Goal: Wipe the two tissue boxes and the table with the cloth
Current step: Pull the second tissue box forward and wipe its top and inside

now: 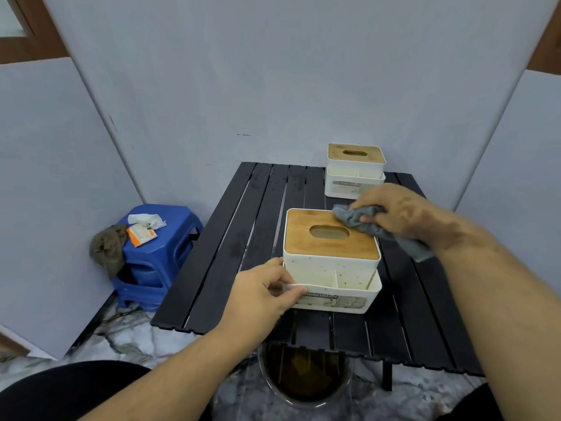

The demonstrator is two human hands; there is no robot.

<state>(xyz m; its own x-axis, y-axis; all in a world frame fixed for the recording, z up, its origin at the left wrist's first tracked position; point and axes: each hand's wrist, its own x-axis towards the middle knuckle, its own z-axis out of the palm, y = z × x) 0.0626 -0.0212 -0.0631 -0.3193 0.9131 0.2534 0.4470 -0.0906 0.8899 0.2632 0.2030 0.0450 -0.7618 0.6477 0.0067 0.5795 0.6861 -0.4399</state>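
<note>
While the left hand (262, 294) pinches the near-left rim of the near tissue box (331, 262) with thumb and fingers, the right hand (394, 212) grips a bunched grey cloth (361, 218) against the far-right corner of that box's wooden lid. Both rest on the black slatted table (212, 268); the second tissue box (354, 170) stands at its far right edge.
</note>
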